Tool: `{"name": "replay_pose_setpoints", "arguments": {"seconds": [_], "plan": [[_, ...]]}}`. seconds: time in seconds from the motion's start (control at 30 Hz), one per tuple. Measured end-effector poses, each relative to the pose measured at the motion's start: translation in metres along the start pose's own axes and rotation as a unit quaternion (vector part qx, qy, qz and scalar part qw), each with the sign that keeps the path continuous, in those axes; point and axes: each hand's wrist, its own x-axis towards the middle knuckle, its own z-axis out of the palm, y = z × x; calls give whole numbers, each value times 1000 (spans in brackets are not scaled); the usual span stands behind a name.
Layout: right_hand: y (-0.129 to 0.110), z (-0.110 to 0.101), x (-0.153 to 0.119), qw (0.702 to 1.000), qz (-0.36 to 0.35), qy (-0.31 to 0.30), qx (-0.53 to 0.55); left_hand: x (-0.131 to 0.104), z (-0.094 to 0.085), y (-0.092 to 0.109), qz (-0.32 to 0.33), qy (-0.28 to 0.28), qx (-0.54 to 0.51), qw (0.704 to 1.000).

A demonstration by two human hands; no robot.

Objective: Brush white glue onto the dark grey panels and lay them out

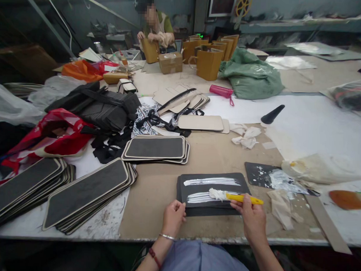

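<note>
"What's the room like?"

"A workshop. A long, cluttered counter point(311, 120) fills it, with a co-worker point(162, 29) on the far side behind a small cardboard box point(170, 63) and some mustard-brown boxy pieces point(209, 66)."

"And close to us?"

"A brown sheet point(151, 203) covers part of the counter. On it, right in front of the person, is a black panel point(215, 187), top of a small stack, with two bands of white streaks across it."

"What's the right grip point(253, 215) doing?"

"Closed round the yellow handle of a brush point(243, 198). The bristles, thick with white paste, rest on the nearer band."

"The left grip point(174, 217)?"

"Fingers curled, thumb near the forefinger, at the panel's near left corner. I can't tell if it's pinching the edge."

"Anything beside them?"

"To the right, a dark board point(257, 173) smeared with white and a crumpled pale cloth point(281, 208). To the left, a stack of pale-bordered dark panels point(86, 191), its edges fanned."
</note>
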Motion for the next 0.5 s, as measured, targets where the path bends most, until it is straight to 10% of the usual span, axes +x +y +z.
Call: {"name": "replay_pose_setpoints", "arguments": {"seconds": [0.27,0.5], "plan": [[-21,-28,0,995,-73,40,-56,4,-6,1,25,-9,-46,999],[-23,-57,6,920,-261,85,-281,7,-9,-6,43,24,-37,998]]}}
